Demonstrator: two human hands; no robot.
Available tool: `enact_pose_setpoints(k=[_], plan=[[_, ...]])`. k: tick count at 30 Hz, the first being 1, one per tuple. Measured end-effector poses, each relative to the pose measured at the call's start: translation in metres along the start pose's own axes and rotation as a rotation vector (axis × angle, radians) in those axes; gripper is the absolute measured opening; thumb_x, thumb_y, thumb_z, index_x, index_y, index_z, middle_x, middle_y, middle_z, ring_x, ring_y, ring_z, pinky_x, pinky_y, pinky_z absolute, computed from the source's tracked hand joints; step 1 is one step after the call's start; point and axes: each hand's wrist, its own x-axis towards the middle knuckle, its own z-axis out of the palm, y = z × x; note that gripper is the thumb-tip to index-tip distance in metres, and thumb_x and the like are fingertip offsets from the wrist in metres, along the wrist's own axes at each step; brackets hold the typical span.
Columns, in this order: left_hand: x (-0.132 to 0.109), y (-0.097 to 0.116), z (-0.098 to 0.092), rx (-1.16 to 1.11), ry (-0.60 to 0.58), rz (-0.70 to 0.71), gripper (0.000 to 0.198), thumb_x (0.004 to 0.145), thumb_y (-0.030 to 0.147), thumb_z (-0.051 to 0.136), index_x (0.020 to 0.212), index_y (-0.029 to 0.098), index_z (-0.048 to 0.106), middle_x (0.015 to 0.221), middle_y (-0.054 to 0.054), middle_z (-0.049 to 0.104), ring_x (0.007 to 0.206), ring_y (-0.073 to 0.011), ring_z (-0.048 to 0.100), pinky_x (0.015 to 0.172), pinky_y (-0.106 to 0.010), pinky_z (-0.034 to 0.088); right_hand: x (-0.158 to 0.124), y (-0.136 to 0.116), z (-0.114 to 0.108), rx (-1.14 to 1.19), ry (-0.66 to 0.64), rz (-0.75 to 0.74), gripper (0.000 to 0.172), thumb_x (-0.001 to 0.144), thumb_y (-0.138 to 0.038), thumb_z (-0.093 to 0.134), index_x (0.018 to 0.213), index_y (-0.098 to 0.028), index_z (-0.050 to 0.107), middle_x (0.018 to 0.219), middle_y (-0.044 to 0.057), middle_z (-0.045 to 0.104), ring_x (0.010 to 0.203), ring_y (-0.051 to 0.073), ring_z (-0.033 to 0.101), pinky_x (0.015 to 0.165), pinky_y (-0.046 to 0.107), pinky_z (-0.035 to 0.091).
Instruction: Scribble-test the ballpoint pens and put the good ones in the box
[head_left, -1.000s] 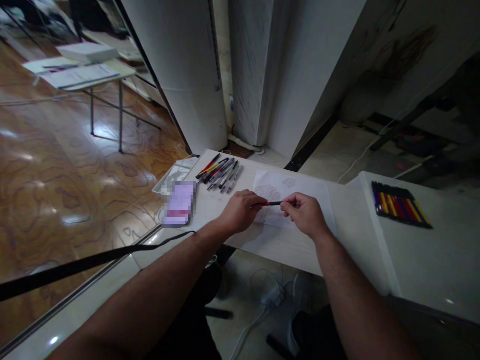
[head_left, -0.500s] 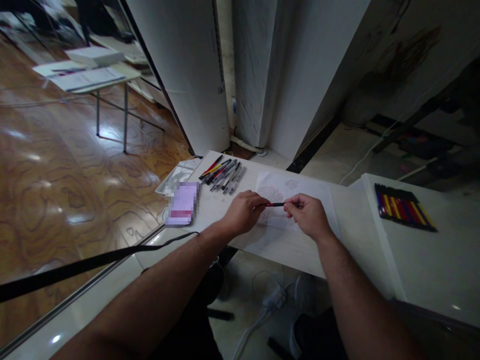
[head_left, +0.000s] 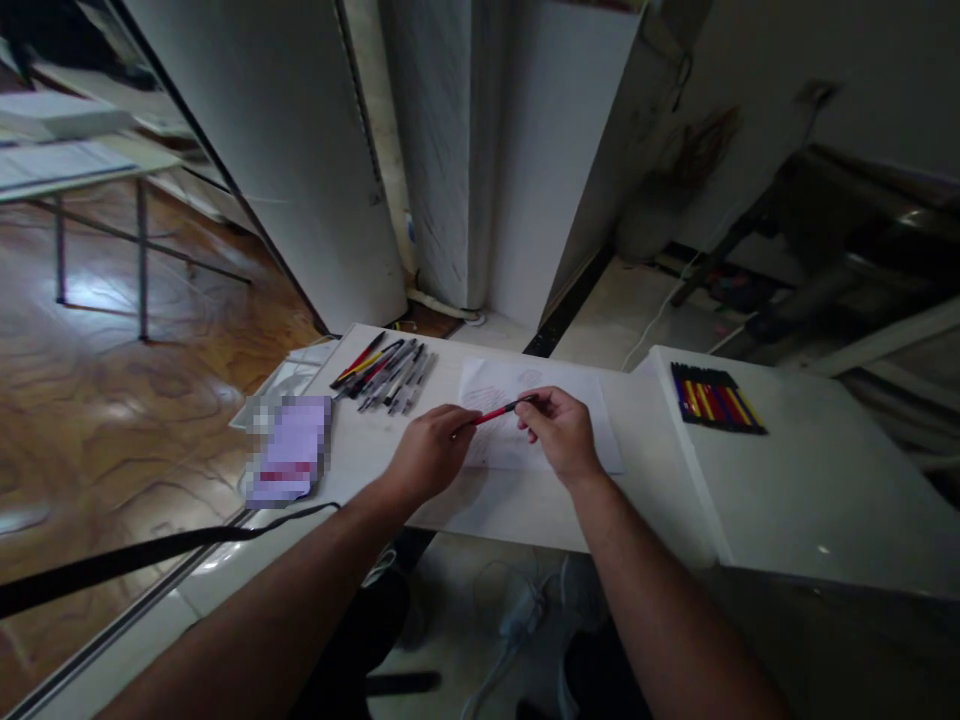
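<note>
A red pen with a black end [head_left: 493,413] is held between my two hands, above a white sheet of paper [head_left: 592,440] with handwriting on it. The fingers of my left hand [head_left: 435,447] close round the red end. My right hand [head_left: 559,428] pinches the black end between thumb and fingers. Left of the paper, a loose pile of pens [head_left: 390,375] lies on the white table, several clear-barrelled ones among red, yellow and black ones. Whether the black end is a cap is too small to tell.
A phone-like purple thing [head_left: 292,450], blurred, rests at the table's left edge by a white tray [head_left: 274,395]. On the white surface to the right lies a row of coloured pens [head_left: 716,398]. A black strap [head_left: 172,550] crosses the lower left. Cables run across the floor.
My view has swung right, so everything sits further left. The pen has gone from level to tilted, its black end higher, with more of its red barrel showing between my hands.
</note>
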Motion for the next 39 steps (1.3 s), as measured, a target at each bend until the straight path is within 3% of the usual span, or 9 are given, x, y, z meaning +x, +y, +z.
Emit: enact_pose_setpoints(k=[9,15,39], plan=[[-0.0006,0.0053,0.0050,-0.011,-0.015,0.000,0.023,0.088,0.028,0.055,0.104,0.019,0.069,0.095,-0.007,0.070,0.077,-0.0156,0.064,0.071,-0.027,0.051,-0.0020,0.0021,0.0032,-0.002,-0.043,0.004,0.024,0.072,-0.038,0.072,0.079,-0.017,0.065,0.058,-0.002,0.061,0.047,0.009,0.052,0.042,0.020,0.042],[-0.0008,0.0084,0.0034,-0.072,-0.019,-0.005,0.014,0.087,0.023,0.055,0.090,0.017,0.067,0.089,-0.005,0.066,0.074,-0.0137,0.061,0.064,-0.024,0.049,-0.0038,-0.0026,0.0034,-0.026,-0.078,0.007,0.025,0.073,-0.040,0.071,0.078,-0.017,0.065,0.059,-0.002,0.061,0.048,0.009,0.051,0.042,0.020,0.041],[-0.0018,0.0072,0.0036,-0.070,-0.024,-0.007,0.012,0.086,0.023,0.056,0.091,0.018,0.067,0.089,-0.004,0.065,0.069,-0.0124,0.060,0.063,-0.024,0.048,-0.0042,-0.0007,0.0055,-0.039,-0.063,-0.008,0.026,0.074,-0.042,0.070,0.079,-0.017,0.063,0.059,-0.003,0.058,0.046,0.009,0.048,0.042,0.021,0.041]])
